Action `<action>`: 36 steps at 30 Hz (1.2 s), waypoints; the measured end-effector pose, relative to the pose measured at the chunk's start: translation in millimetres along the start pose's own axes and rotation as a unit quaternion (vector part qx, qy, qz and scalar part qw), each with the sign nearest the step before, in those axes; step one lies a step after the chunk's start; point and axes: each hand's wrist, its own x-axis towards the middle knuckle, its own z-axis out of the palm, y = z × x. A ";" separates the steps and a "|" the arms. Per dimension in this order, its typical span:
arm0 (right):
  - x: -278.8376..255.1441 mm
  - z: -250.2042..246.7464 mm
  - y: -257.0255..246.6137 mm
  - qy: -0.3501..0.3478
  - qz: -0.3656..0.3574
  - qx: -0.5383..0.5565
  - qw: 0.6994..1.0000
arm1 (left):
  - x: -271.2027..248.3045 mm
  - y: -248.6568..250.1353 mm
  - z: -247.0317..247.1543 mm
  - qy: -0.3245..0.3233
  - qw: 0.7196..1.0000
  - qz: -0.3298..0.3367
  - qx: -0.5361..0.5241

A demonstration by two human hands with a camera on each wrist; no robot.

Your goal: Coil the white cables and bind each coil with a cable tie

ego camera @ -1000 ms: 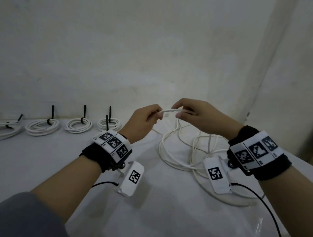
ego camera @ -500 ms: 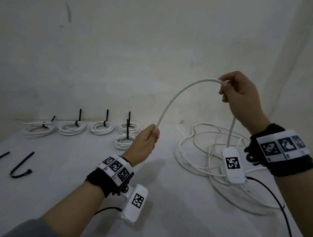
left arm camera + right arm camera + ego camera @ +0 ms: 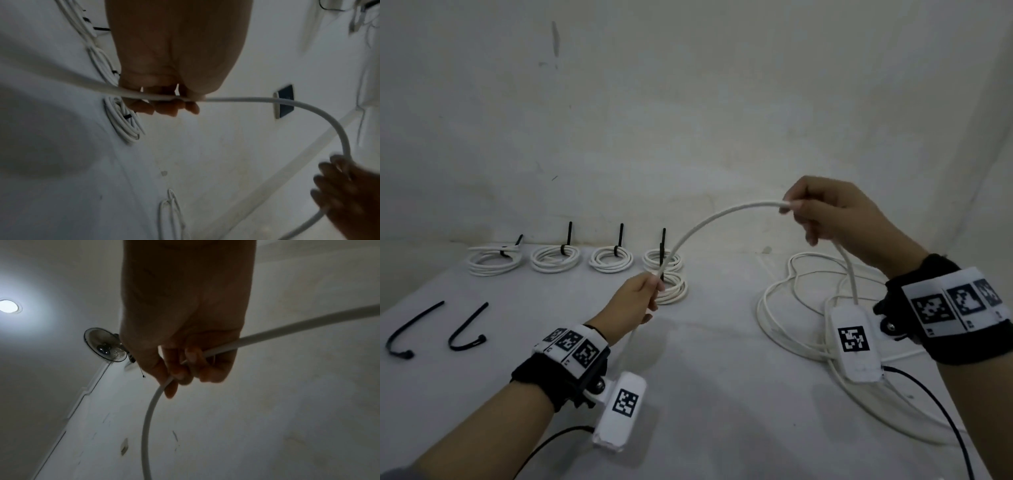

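Observation:
A loose white cable (image 3: 709, 222) arches between my two hands above the white table. My left hand (image 3: 643, 298) pinches its end low at the middle, with the short tail hanging below the fist; the left wrist view shows the cable (image 3: 236, 98) crossing under the curled left fingers (image 3: 172, 108). My right hand (image 3: 822, 212) grips the cable higher at the right, fingers curled round it (image 3: 191, 363). From there the cable drops to a loose heap of loops (image 3: 791, 308) on the table at the right.
Several bound white coils (image 3: 556, 258) with black ties sticking up line the back of the table (image 3: 722, 394), one (image 3: 671, 289) nearer, just behind my left hand. Two loose black cable ties (image 3: 465, 329) lie at the left. A wall stands close behind.
The hands, first close together on the cable's end, moved apart. My right hand slid along the cable and rose, then dropped a little. The left hand sank toward the table.

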 end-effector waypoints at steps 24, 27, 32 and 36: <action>-7.1 42.4 31.7 -0.135 0.012 -0.295 0.946 | 8.9 33.0 -55.0 0.017 0.852 0.000 -0.524; -19.0 70.9 17.9 -0.269 -0.008 -0.290 0.918 | 9.1 44.3 -42.4 0.015 0.890 0.023 -0.456; -19.2 103.9 -17.4 -0.332 -0.112 -0.177 0.920 | -2.7 48.3 1.7 -0.006 0.936 0.049 -0.348; -0.7 107.3 -26.7 -0.243 -0.143 -0.122 0.952 | -14.7 39.2 21.4 -0.024 0.967 0.086 -0.238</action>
